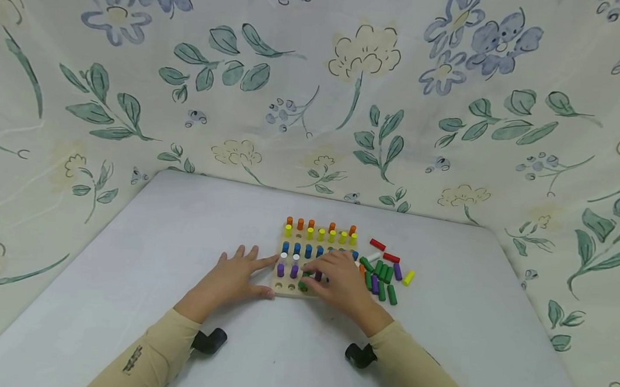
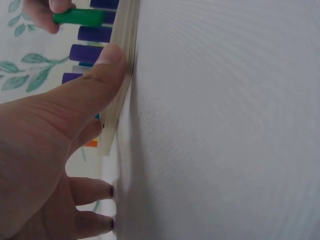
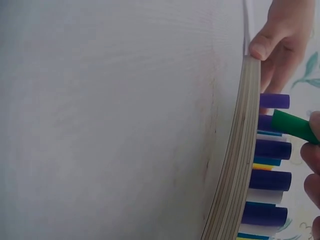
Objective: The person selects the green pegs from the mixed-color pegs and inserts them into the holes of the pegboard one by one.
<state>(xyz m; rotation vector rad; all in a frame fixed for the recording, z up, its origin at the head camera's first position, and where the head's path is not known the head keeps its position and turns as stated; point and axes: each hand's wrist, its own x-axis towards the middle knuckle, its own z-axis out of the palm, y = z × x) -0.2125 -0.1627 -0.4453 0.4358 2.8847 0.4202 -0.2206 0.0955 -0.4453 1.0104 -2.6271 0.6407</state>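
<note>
Green peg [image 1: 303,285] pinched in right hand [image 1: 340,283]

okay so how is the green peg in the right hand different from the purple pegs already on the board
The green peg is pinched in the right hand and tilted, not seated in any hole; the purple pegs stand upright in the wooden board, untouched. The green peg is at the front row, where holes are still open; the purple pegs fill the row behind. Both are plain short cylinders that look alike in size. The left hand steadies the board's edge.
</note>
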